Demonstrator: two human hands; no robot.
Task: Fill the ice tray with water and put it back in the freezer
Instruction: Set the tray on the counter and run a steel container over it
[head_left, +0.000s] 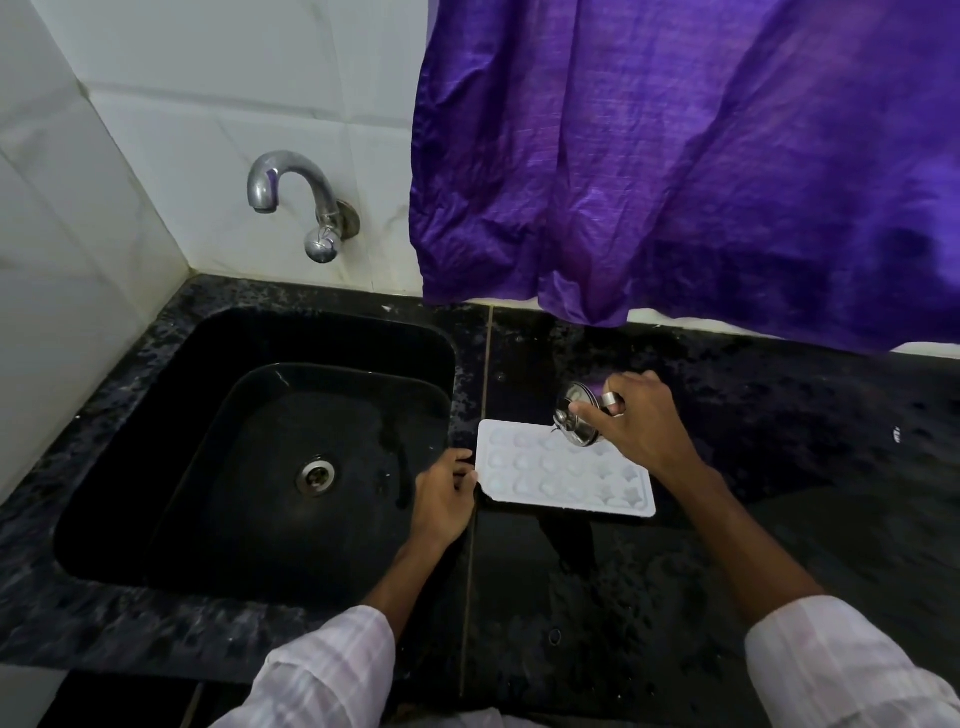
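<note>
A white ice tray (566, 480) is laid flat on the black counter (779, 467), just right of the sink (249, 441). The edge nearest the sink is gripped by the left hand (447, 493). A small steel vessel (571, 435), clasped by the right hand (641, 423), is tilted over the tray's far cells. Whether the cells hold water cannot be told.

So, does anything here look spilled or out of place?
The black counter in front of the white ice tray looks wet and spattered, likely water. The tray lies slightly askew while the right hand tips a steel cup over it.
</note>
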